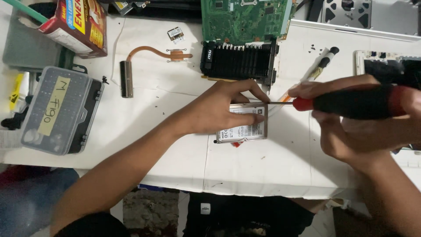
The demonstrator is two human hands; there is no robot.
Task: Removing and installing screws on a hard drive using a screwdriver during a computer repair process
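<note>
A small silver hard drive (245,131) with a white label lies flat on the white table (263,166). My left hand (221,109) rests on it, fingers spread over its top and pressing it down. My right hand (351,123) grips a screwdriver (351,103) with a black and red handle, held level. Its thin shaft points left and its tip meets the drive's upper right corner.
A black finned card (239,61) and a green circuit board (245,17) lie behind the drive. A copper heat pipe (149,55), a grey bit case (59,109) and a red box (79,26) sit to the left. A pen (322,63) and loose screws lie at right.
</note>
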